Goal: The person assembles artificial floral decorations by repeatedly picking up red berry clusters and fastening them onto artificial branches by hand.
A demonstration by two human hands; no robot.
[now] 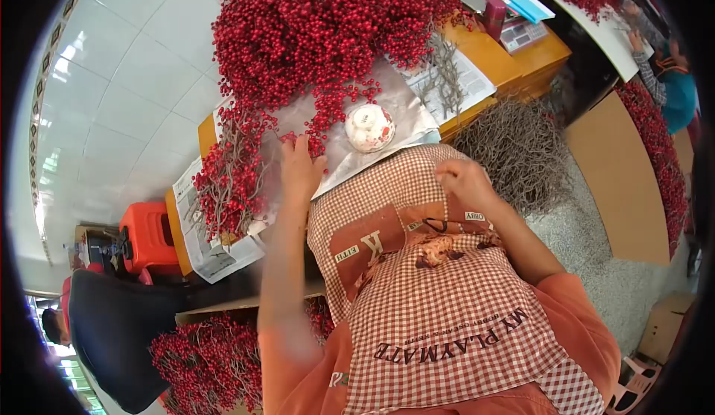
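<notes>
My left hand (301, 166) is stretched over the table at the edge of the red berries, thumb apart from the fingers; its fingertips are beside or touching a few berries, and I see nothing held. My right hand (465, 181) hovers over the apron at the right, fingers curled together; anything in them is too small to make out. A round white container (369, 127) with red stains stands on a sheet (346, 168) between the hands. Behind it rises a large heap of red berry sprigs (320, 31). More berry stems (231, 173) lie left of my left hand.
Bare brown twigs (518, 150) are piled at the right of the wooden table (547, 57). Newspaper (216, 262) hangs over its left edge. A red plastic container (147, 232) stands at left. Boxed berry sprigs (205, 359) lie below. Another person's hand (635, 41) works at far right.
</notes>
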